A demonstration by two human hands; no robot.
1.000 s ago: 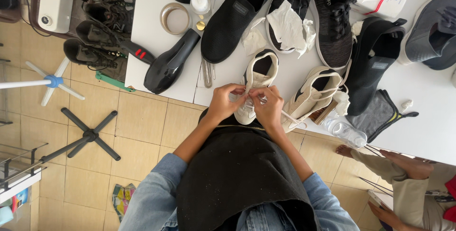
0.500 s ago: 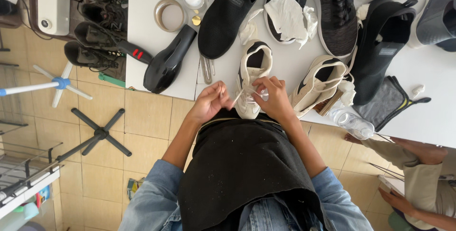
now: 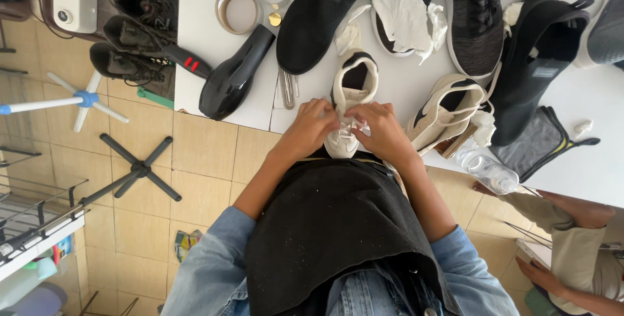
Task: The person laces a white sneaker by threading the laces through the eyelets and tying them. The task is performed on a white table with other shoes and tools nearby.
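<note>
1. A cream sneaker [image 3: 351, 88] sits at the near edge of the white table [image 3: 201, 37], toe toward the person.
2. The left hand [image 3: 316, 124] and right hand [image 3: 380, 127] meet over the sneaker's toe end, fingers pinched narrowly on its white laces [image 3: 354, 126].
3. Beside the sneaker's right lies a second cream sneaker [image 3: 448, 111], tipped on its side.
4. To the sneaker's left rests a black hair dryer [image 3: 234, 75].
5. Beyond the sneaker's heel lies a black slip-on shoe [image 3: 315, 20] and crumpled white paper [image 3: 406, 11].
</note>
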